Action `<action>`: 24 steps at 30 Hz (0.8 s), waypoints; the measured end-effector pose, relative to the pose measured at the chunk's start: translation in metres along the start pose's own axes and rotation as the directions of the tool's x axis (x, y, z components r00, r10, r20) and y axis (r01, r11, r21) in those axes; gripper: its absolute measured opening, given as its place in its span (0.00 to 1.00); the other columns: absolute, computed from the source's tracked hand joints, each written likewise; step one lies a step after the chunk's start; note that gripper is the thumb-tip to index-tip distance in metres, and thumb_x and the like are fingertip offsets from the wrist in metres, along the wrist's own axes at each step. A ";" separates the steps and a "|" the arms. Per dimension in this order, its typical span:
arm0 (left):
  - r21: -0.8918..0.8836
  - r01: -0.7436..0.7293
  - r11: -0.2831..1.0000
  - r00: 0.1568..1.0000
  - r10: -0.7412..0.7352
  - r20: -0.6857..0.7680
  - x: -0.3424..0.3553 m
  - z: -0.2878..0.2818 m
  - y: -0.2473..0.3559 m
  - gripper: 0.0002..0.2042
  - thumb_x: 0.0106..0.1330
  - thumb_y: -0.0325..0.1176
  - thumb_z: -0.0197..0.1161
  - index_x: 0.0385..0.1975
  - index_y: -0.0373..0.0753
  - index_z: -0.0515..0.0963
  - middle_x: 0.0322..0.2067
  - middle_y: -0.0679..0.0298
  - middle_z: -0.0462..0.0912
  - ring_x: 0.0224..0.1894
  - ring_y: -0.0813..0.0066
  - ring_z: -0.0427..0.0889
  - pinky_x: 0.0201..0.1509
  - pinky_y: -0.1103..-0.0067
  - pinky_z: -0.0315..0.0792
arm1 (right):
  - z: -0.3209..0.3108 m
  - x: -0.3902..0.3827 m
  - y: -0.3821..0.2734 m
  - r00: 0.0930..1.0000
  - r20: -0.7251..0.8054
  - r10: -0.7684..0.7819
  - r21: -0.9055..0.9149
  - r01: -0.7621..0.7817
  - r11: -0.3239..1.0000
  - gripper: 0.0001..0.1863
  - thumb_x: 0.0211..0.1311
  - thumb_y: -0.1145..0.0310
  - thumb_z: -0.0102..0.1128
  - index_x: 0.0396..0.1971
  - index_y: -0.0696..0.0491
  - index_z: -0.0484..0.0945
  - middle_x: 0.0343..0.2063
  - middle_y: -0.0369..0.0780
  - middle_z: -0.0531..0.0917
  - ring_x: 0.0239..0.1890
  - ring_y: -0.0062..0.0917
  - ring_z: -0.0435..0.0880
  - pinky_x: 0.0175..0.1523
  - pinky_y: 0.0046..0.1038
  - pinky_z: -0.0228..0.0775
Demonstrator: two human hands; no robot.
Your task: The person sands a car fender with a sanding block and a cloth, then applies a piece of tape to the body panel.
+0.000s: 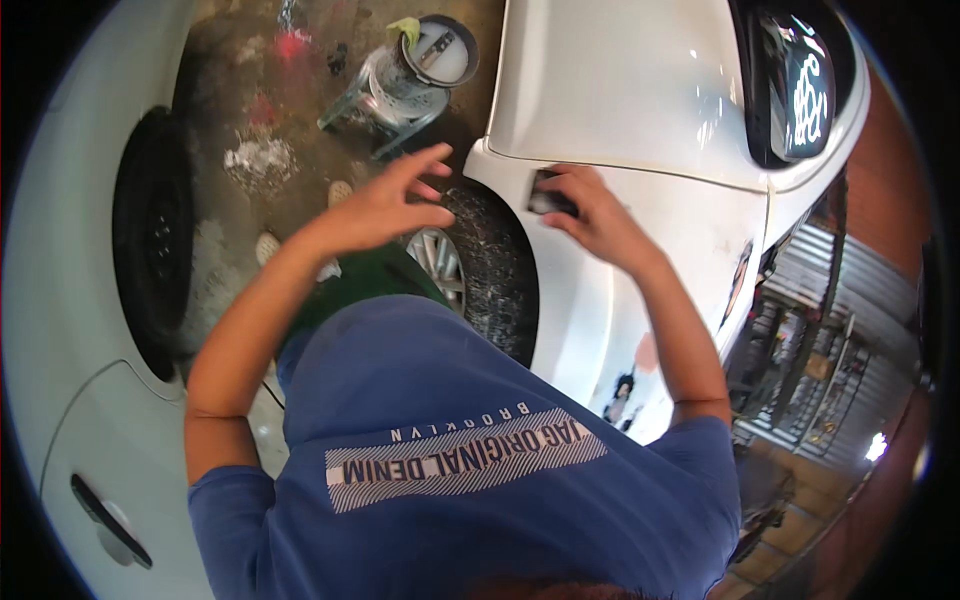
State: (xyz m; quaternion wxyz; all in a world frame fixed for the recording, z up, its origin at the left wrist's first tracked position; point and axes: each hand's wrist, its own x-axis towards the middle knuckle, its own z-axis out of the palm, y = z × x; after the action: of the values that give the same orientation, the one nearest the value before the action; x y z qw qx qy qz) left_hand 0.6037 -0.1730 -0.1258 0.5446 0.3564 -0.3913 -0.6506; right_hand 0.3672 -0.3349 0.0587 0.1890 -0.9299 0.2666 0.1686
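Observation:
My right hand is closed round a small dark block, possibly a sanding block, its front end slightly blurred. The block is at the white car's fender, just above the wheel arch and below the hood seam. In the air to the left, my left hand holds nothing, its fingers apart and curved. Beneath and beside it are the car's tyre and silver wheel rim, partly covered by my arm and body.
A bucket of cloudy water with a yellow-green cloth on its rim rests on a low stand ahead. Another pale car stands close on my left. White residue marks the wet floor. Cluttered shelving is at right.

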 end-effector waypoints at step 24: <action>-0.601 0.436 0.670 0.063 -0.689 -0.722 -0.337 0.032 -0.444 0.22 0.75 0.52 0.52 0.57 0.42 0.75 0.42 0.67 0.80 0.39 0.75 0.77 0.40 0.74 0.72 | -0.001 0.046 0.210 0.618 0.775 0.128 -0.497 0.472 0.728 0.21 0.61 0.62 0.68 0.56 0.44 0.81 0.60 0.35 0.77 0.65 0.31 0.72 0.64 0.42 0.65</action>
State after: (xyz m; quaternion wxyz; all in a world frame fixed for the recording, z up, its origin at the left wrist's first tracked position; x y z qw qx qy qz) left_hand 0.4356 0.2087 -0.4972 0.3982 0.7140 0.2368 -0.5249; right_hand 0.2867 -0.5204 -0.0141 -0.0418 -0.7922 -0.0160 0.6087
